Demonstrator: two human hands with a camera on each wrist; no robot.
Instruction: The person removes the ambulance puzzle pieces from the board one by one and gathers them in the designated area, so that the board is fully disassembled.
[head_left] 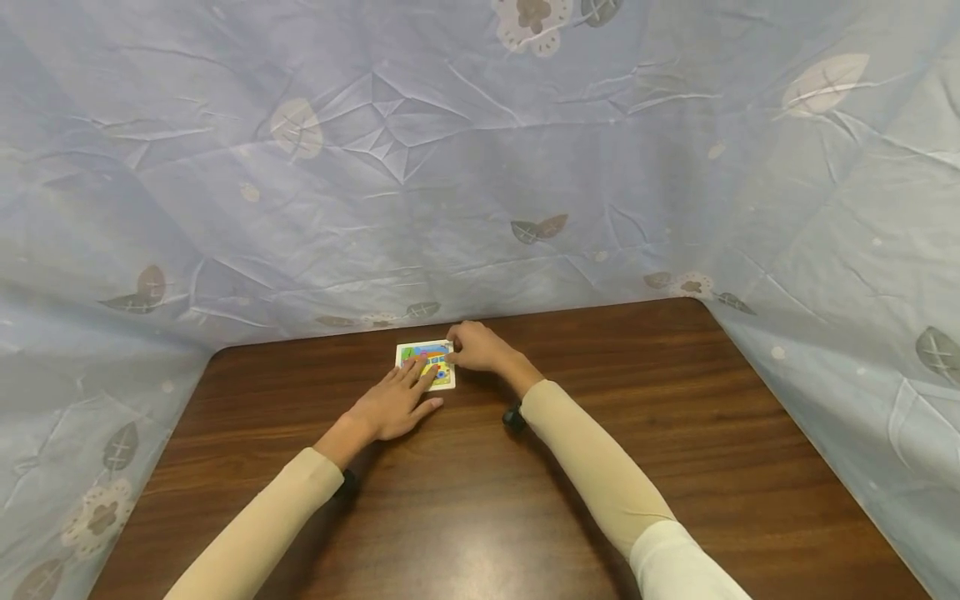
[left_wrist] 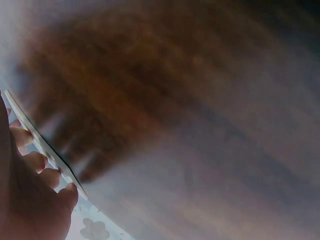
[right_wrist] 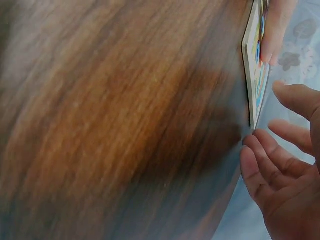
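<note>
A small square picture board with a white rim and bright colours lies flat on the dark wooden table, near its far edge. My left hand lies flat, its straight fingers resting on the board's near half. My right hand sits at the board's far right corner with loosely curved fingers. In the right wrist view the right hand is beside the board, its fingertips close to the corner and gripping nothing. The left wrist view shows the left hand against the board's white edge.
A pale blue cloth with leaf and flower prints hangs round the table at the back and both sides. Both arms wear beige sleeves. A small black wrist mount shows under the right forearm.
</note>
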